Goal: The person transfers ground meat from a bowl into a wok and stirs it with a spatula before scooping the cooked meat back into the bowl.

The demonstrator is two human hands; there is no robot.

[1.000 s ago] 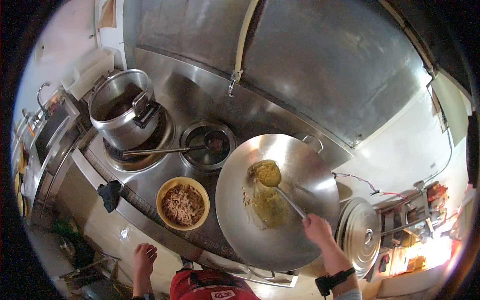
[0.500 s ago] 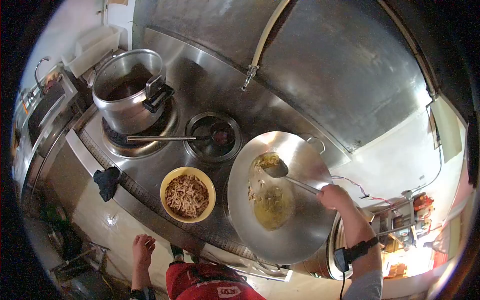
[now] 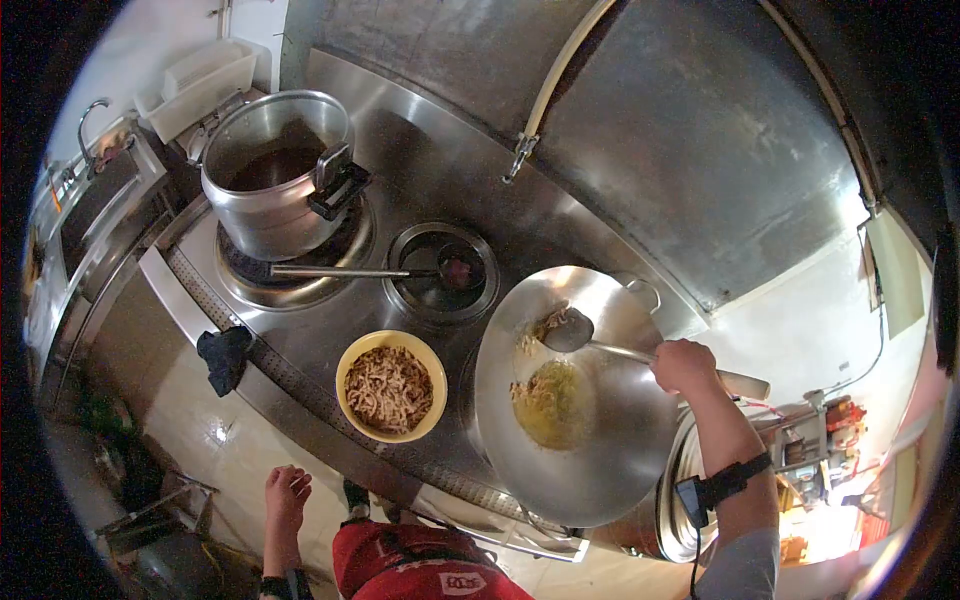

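Note:
A long-handled ladle (image 3: 622,351) is gripped by my right hand (image 3: 684,366), with its light, thick handle end sticking out past the fist. The ladle's bowl rests over the upper inner wall of a large steel wok (image 3: 620,460), next to some shredded food (image 3: 548,322). Yellowish oily liquid (image 3: 553,415) pools lower down in the wok, with pale shreds at its edge. Left of the wok stands a yellow bowl (image 3: 438,405) filled with brown shredded food (image 3: 388,390). My left hand (image 3: 287,495) hangs empty in front of the stove, its fingers loosely bent and slightly apart.
A tall steel pot (image 3: 262,222) with dark contents sits on the left burner. Another ladle (image 3: 340,271) lies across toward a round sunken well (image 3: 410,292). A black cloth (image 3: 224,358) hangs on the front edge. A tap (image 3: 520,158) points down from the back wall.
My right hand has raised the ladle's bowl a little up the wok wall, away from the liquid. The view has shifted slightly, and my left hand stays low.

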